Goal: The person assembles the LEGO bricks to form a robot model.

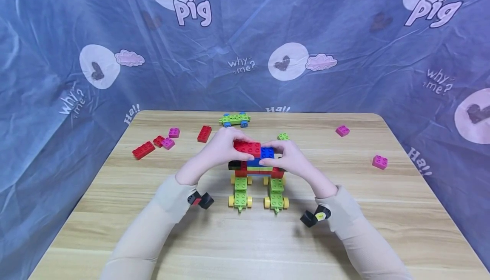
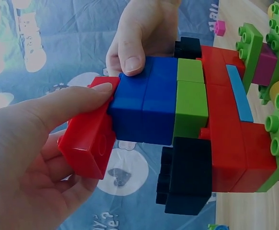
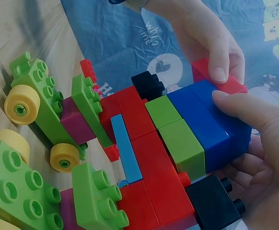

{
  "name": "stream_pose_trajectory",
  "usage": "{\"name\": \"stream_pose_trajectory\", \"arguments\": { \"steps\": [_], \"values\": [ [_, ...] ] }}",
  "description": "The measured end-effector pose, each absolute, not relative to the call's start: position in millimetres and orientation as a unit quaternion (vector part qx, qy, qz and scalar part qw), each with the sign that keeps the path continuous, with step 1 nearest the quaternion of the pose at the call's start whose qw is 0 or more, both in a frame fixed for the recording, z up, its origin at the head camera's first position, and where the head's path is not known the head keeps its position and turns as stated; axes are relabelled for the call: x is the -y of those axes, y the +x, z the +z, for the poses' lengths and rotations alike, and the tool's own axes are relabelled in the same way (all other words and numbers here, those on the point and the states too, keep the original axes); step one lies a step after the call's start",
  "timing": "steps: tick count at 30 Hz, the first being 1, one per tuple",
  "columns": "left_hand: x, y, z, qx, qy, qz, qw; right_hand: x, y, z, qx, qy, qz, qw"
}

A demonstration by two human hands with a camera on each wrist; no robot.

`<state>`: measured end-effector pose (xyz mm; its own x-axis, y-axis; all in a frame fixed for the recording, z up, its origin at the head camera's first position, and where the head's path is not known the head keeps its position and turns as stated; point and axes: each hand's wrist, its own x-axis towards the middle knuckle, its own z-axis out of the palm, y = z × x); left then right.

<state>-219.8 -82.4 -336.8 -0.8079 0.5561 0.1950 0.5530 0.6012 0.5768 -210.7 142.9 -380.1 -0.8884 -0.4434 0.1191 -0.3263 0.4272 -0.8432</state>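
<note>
Brick build [image 1: 263,170] is standing in the middle of your bench [image 1: 245,241], up on two lime wheeled bases [image 1: 240,198] with yellow wheels, set side by side. Your left hand [image 1: 223,147] is pinching the red brick [image 1: 246,148] at the top, thumb on the near side and fingers round the far side. That brick sticks out past the left edge of the blue bricks [image 3: 201,120]; can't tell if it's pressed fully down. Your right hand [image 1: 289,157] has the blue bricks gripped between thumb and fingers, on the right. Below those you've got lime bricks [image 3: 180,132], then a red layer, with a black brick [image 2: 189,172] poking out on the left. As for loose stuff, there's a long red brick [image 1: 143,150] over on the left, a lime car base [image 1: 235,120] with blue wheels at the far edge, a small lime brick [image 1: 283,136] on the far side, plus a pink brick [image 1: 380,162] off to the right.
</note>
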Motion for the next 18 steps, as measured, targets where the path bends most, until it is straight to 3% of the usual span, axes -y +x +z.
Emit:
{"name": "stream_pose_trajectory", "arguments": {
  "steps": [18],
  "values": [
    [81.2, -219.7, -332.2, -0.901, 0.285, 0.326, 0.037, -141.5, -209.8, -379.9, -0.847, -0.224, -0.478, 0.061]
  ]
}}
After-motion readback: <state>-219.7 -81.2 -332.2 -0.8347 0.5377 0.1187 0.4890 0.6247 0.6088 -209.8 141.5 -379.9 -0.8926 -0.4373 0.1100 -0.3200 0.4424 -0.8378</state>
